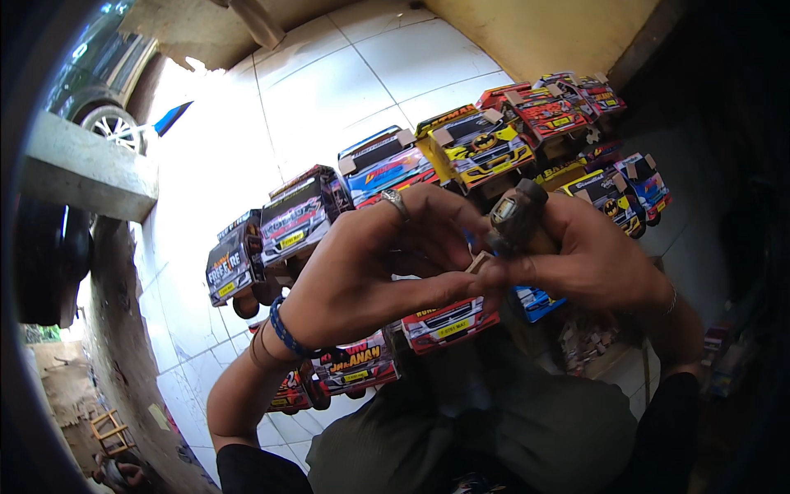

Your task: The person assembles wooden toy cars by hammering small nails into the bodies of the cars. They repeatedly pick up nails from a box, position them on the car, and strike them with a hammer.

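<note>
My left hand (362,267) is closed, its thumb and fingertips pinching a small pale wooden piece (479,262). The thumb of my right hand (580,259) meets it at the same spot. A hammer (517,218) with a dark head is held in my right hand, head up; most of its handle is hidden by the fingers. Just below my hands lie a red toy truck (448,325) and a blue one (539,303), partly covered by them. Beyond stand a yellow toy truck (485,152) and a blue-and-red one (387,169).
More toy trucks stand in rows on the white tiled floor (321,74), including a black one (234,259) at left and a red one (551,111) at far right. Small wood pieces (588,342) are heaped at my right. A concrete ledge (90,165) and a car wheel (113,128) show at left.
</note>
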Available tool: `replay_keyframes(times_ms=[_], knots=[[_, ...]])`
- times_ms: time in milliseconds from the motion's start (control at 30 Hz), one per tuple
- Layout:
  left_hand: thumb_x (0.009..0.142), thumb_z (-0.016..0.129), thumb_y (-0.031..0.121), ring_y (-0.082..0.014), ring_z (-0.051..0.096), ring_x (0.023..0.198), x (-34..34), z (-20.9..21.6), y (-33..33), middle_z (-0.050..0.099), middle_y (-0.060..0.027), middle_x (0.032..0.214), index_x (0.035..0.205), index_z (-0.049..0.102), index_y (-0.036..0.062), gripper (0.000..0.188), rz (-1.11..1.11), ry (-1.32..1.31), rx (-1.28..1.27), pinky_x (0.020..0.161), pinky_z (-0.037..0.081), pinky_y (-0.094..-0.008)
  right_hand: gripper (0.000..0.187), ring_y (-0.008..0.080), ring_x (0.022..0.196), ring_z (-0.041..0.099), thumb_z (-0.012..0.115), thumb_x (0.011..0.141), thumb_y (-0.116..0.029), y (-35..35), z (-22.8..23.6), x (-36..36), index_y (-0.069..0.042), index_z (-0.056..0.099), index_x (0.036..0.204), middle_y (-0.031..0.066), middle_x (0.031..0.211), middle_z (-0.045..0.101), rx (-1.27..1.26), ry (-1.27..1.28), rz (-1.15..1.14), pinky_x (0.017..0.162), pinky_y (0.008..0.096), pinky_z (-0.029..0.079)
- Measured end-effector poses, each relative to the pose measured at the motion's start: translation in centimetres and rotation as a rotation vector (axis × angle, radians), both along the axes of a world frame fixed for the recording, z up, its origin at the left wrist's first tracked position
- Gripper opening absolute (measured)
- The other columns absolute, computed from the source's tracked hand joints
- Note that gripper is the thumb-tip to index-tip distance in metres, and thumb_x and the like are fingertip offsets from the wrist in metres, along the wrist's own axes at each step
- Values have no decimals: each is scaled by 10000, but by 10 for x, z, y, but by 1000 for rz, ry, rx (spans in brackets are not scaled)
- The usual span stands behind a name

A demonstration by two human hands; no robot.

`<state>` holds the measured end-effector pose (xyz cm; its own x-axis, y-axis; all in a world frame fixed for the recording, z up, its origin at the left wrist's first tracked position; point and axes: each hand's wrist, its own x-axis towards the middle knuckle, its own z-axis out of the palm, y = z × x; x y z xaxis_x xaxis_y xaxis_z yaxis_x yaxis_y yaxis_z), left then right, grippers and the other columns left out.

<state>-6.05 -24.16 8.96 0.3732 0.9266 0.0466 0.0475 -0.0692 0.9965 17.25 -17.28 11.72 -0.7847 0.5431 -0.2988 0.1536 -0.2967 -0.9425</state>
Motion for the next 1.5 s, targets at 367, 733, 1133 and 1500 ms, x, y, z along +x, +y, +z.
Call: replay_keyframes(times_ms=[367, 733, 1133, 1500], knots=[[978, 730, 172, -50, 680, 920, -45, -52, -30, 751, -32, 1032, 1221, 680, 19, 291, 79, -42, -448, 797, 528, -221, 449, -31, 466, 330, 566, 1067, -367, 8, -5, 81, 2, 527, 1321, -84, 639, 423, 128, -2, -533, 372, 156, 247], [954, 744, 172, -103, 719, 853, -44, -61, -18, 759, -75, 906, 1124, 702, -28, 266, 34, -6, -415, 787, 577, -262, 386, -60, 500, 251, 463, 1117, -327, 0, -25, 138, -18, 524, 1341, -95, 675, 340, 106, 45, -914, 389, 134, 217], [935, 765, 187, -69, 694, 772, -50, -72, -26, 749, -44, 870, 1067, 740, -9, 238, 89, 86, -461, 677, 547, -231, 419, -5, 523, 311, 406, 1133, -275, 25, -20, 182, 9, 410, 1440, -22, 770, 375, 20, 392, -870, 387, 147, 290], [932, 770, 173, -67, 694, 764, -51, -79, -26, 752, -51, 876, 1068, 736, -11, 231, 105, 21, -474, 666, 545, -226, 338, 10, 426, 276, 405, 1126, -304, -43, -40, 161, -103, 375, 1396, -40, 671, 367, 4, 385, -791, 341, 162, 346]])
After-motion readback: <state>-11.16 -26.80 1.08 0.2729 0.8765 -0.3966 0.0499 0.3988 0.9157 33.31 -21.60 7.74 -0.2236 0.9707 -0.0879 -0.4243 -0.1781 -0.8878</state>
